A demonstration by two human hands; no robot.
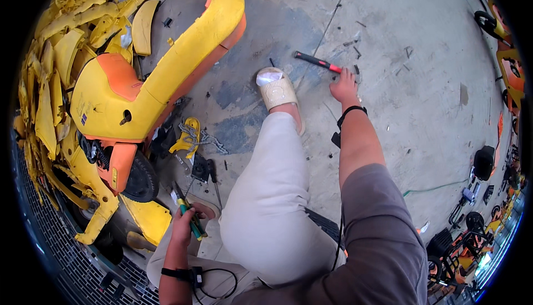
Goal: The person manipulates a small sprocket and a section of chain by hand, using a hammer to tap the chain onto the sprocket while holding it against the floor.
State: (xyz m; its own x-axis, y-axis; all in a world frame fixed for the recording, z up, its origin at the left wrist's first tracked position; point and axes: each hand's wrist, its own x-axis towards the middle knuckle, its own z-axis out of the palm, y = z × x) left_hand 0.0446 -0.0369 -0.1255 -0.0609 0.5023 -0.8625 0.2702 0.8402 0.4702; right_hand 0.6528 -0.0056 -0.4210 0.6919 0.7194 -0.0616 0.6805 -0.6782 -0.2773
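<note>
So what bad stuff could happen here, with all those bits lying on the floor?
1. The right hand reaches far out to the red-and-black tool, so the crouching person might tip forward.
2. The sandal leaves the foot partly bare, and small dark screws and scraps lie on the concrete close by; stepping on one could hurt.
3. The left hand holds a green-handled tool close to the knee, beside the yellow scooter; a slip might poke the leg.
</note>
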